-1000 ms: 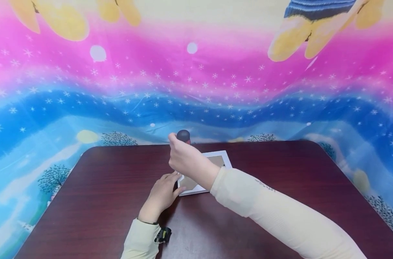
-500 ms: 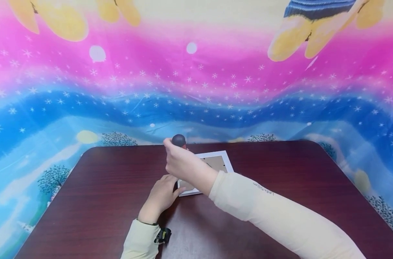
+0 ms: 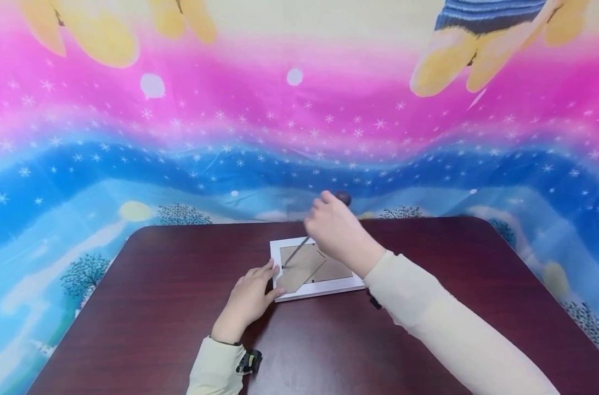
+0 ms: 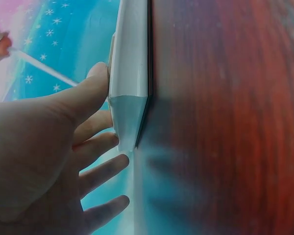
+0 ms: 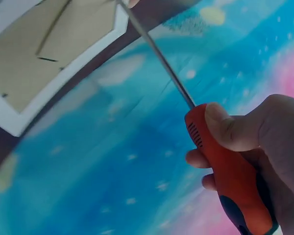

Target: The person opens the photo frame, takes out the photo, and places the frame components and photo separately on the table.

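Note:
A white picture frame [image 3: 329, 286] lies on the table with its brown backing board [image 3: 301, 271] facing up. Small dark tabs show along the inner edge of the frame. My left hand [image 3: 250, 292] rests at the frame's left end; in the left wrist view its thumb [image 4: 90, 90] touches the back while the other fingers spread past the corner. My right hand [image 3: 341, 227] grips a screwdriver with a red and dark handle [image 5: 230, 171]. Its metal shaft [image 3: 296, 252] slants down leftward, the tip right at a tab by the left inner edge.
The dark reddish-brown table [image 3: 156, 307] has rounded far corners. Behind it hangs a colourful printed cloth [image 3: 260, 137] with snowflakes and trees. A dark wrist strap [image 3: 250, 361] shows at the left sleeve.
My right hand has swung to the right, tilting the screwdriver handle that way and uncovering more of the frame's back. My left hand stays at the frame's left end.

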### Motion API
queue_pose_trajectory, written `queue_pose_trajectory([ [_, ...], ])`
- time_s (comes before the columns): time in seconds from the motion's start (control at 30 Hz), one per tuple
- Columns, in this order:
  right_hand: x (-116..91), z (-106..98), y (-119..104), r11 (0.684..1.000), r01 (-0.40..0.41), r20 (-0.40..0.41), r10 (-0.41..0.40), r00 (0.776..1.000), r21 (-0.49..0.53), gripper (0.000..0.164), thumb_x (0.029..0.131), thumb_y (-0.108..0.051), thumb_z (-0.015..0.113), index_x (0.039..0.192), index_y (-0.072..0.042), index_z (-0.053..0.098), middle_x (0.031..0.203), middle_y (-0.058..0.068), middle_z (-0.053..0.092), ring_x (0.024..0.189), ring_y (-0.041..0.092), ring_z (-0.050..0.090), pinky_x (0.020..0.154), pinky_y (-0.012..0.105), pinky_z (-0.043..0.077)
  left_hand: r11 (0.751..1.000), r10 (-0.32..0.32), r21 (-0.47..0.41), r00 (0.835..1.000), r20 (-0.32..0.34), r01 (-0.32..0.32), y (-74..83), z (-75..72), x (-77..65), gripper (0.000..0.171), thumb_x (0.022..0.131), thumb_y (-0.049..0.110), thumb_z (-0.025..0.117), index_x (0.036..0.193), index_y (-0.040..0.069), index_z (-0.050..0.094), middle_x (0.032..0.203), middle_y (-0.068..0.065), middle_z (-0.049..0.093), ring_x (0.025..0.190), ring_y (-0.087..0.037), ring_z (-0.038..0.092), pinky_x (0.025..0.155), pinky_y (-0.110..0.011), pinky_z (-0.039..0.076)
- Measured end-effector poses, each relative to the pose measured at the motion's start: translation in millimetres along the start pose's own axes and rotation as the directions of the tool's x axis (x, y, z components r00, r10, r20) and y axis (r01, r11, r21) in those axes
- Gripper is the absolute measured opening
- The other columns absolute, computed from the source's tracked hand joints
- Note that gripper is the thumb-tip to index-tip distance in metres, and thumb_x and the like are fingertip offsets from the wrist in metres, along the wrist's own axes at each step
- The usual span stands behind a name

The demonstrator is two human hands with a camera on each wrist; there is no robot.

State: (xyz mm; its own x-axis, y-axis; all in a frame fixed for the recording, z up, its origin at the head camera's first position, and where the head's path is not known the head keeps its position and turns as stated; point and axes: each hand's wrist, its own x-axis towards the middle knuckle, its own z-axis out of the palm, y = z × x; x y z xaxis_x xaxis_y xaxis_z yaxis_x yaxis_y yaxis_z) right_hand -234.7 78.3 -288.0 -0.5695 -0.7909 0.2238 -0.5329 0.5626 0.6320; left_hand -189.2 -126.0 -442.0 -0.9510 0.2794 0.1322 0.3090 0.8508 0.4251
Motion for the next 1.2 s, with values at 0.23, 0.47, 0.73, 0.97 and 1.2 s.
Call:
queue_pose_trajectory([
  [0.23,-41.5,37.2,13.3,0.959,-0.121,-0.004,0.126,0.992,0.255,0.008,0.076,-0.012,0.076,0.082,-0.015,0.072,0.076,-0.001,0.066,0.078,0.021,0.057,0.077,0.038,0.042,1.0,-0.023,0.005,1.0,0.012,0.023,-0.3,1.1,0.3,0.055,0.095,0.035,0.067,0.14,0.007,0.056,0.151,-0.01,0.045,0.134,-0.036,0.044,0.104,-0.059,0.036],
  [0.47,-75.0,64.4,12.4,0.905,-0.233,-0.02,0.257,0.966,0.357,0.008,0.083,-0.015,0.075,0.091,-0.012,0.074,0.084,0.003,0.069,0.092,0.026,0.064,0.085,0.044,0.045,0.999,-0.03,0.024,0.999,0.017,0.029,-0.1,1.7,-0.1,0.055,0.094,0.036,0.067,0.141,0.008,0.057,0.151,-0.01,0.045,0.134,-0.036,0.044,0.104,-0.058,0.038],
  [0.73,-111.5,73.6,13.3,0.818,-0.348,-0.006,0.394,0.919,0.459,0.014,0.085,-0.017,0.076,0.097,-0.011,0.073,0.084,0.002,0.068,0.083,0.025,0.061,0.078,0.042,0.046,0.999,-0.041,0.02,0.999,0.023,0.04,2.8,0.9,0.7,0.055,0.095,0.037,0.066,0.142,0.009,0.056,0.152,-0.008,0.045,0.134,-0.035,0.044,0.105,-0.058,0.037],
  [0.97,-135.6,76.1,17.6,0.742,-0.444,0.043,0.491,0.87,0.502,0.013,0.086,-0.016,0.075,0.098,-0.013,0.074,0.087,0.004,0.07,0.084,0.026,0.061,0.078,0.044,0.047,0.999,-0.046,0.028,0.999,0.021,0.046,3.7,0.7,1.4,0.056,0.095,0.037,0.066,0.142,0.009,0.055,0.152,-0.008,0.044,0.135,-0.034,0.043,0.106,-0.058,0.036],
  [1.2,-155.2,77.2,24.2,0.652,-0.526,0.088,0.579,0.81,0.547,0.017,0.088,-0.021,0.074,0.101,-0.011,0.074,0.089,0.005,0.071,0.079,0.027,0.059,0.074,0.046,0.046,0.998,-0.055,0.039,0.998,0.018,0.055,3.4,0.1,0.7,0.056,0.095,0.039,0.065,0.142,0.01,0.055,0.152,-0.007,0.044,0.135,-0.034,0.043,0.106,-0.056,0.036],
])
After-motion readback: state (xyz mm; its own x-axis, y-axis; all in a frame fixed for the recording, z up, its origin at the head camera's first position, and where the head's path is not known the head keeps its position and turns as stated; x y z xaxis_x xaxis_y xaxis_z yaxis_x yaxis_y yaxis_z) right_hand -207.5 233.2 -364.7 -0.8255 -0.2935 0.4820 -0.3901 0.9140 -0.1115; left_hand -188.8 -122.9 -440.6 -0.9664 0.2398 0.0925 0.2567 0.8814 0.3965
